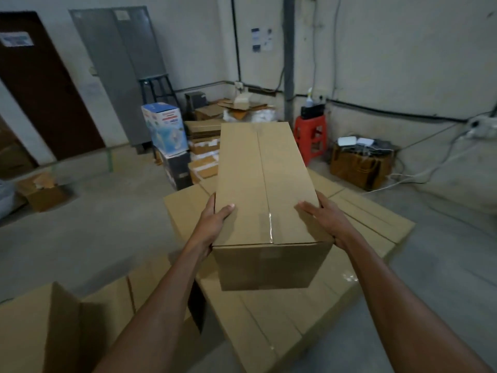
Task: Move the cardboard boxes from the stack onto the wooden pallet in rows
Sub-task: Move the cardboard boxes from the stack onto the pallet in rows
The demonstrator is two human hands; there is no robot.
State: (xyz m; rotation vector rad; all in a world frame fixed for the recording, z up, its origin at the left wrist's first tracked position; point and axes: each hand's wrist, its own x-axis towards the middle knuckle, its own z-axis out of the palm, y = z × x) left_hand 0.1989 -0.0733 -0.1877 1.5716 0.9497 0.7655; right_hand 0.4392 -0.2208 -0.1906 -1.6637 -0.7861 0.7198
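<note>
A long taped box [258, 179] is held up, its near end toward the person, above a low row of boxes [282, 319]; the left grip [215, 222] clamps its left edge, thumb on top; the right grip [328, 219] clamps its right edge likewise. A red stool [312, 138] stands near the far wall.

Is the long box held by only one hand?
No, the left hand and right hand each hold one side of the cardboard box.

Only one camera here, strapped on the person's head, wide-angle and tilted forward and down, so the box [265, 189] fills mid-frame up close, the left hand [215, 222] and right hand [329, 219] come in from the bottom edge, and the back wall [403, 63] sits far behind.
</note>
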